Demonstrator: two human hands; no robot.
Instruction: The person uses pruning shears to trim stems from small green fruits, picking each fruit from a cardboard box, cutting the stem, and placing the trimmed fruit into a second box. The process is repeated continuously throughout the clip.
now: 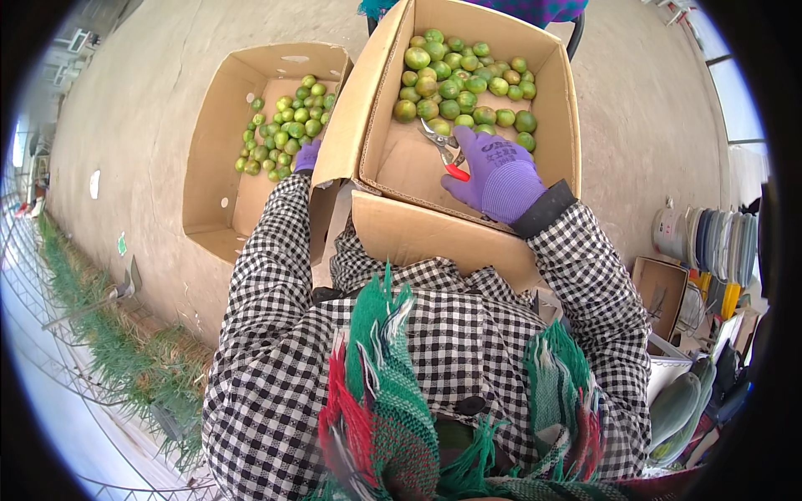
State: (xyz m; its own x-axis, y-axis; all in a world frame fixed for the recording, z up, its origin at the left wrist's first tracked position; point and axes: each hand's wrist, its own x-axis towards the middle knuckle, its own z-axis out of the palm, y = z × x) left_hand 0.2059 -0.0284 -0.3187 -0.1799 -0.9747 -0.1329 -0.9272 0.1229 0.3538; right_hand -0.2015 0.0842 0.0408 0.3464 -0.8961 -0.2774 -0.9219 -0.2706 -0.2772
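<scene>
My right hand [498, 166], in a purple knit-cuffed glove, grips pruning shears [445, 147] with a red handle over the near part of the right cardboard box [401, 160]. The metal blades point up and left, close to the nearest fruits. Many round green fruits [448, 89], some tinged brown, lie in the far part of that box. My left hand [307, 155], gloved in purple too, reaches into the lower left cardboard box [210, 150]. It is beside a heap of smaller green fruits [294, 119]. The right box's side flap hides part of it, so its fingers are unclear.
A near flap [426, 235] of the right box hangs down towards my lap. Beyond that box is a purple-and-teal cloth [532, 9]. Stacked reels [708, 238], a small cardboard box [658, 294] and long green gourds [680, 410] stand at right. Green plants [119, 351] line the left.
</scene>
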